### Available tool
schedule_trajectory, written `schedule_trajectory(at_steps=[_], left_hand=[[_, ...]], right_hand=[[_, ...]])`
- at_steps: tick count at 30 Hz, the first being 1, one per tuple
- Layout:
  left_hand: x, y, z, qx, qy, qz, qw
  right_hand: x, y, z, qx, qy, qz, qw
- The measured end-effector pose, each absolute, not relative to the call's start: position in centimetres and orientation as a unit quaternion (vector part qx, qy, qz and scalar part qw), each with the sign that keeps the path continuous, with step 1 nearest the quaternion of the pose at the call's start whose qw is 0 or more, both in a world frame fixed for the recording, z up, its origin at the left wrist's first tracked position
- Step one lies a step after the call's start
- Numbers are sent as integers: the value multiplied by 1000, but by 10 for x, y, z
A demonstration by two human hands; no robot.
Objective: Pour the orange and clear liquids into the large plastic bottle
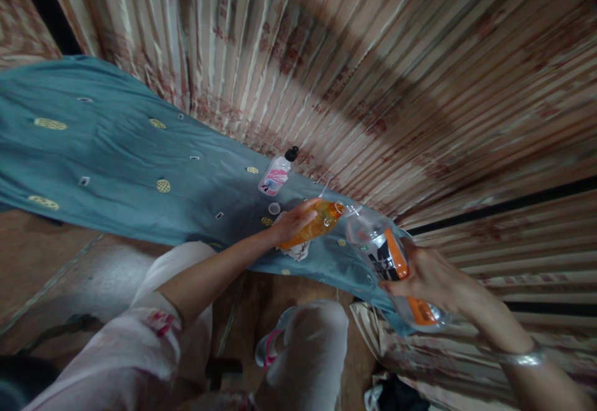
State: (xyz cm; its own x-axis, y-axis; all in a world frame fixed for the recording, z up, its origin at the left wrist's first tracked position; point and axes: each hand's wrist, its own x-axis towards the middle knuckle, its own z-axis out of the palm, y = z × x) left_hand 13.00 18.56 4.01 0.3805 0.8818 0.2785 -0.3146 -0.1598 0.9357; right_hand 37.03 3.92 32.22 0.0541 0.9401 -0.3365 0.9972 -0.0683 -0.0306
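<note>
The left hand (291,224) is wrapped around an orange bottle (317,221), tilted with its neck toward the mouth of a clear bottle (389,262). The right hand (429,277) is clamped on that clear bottle, which bears an orange and black label and leans toward the other. Both bottles hang over a teal cloth (116,150). Beside the left hand lies a small white cap (274,208), and just beyond it stands 1 pink-labelled bottle (277,176) with a black top, near a striped curtain (396,75).

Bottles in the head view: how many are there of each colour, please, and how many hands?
Orange bottle, held by left hand: 1
Clear bottle with orange label, held by right hand: 1
Clear bottle with pink label: 1
Hands: 2
Total: 5
</note>
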Motion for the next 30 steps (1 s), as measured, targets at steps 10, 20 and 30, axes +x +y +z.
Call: schedule_trajectory(at_steps=[10,20,30], left_hand=[[123,183,46,571,262,469,621],[114,181,51,544,214,451,674],[98,181,52,596,259,447,615]], right_hand=[[364,26,292,758,625,-186,14],[358,17,233,748,621,-217,-84],[343,9,193,735,595,-251,-207]])
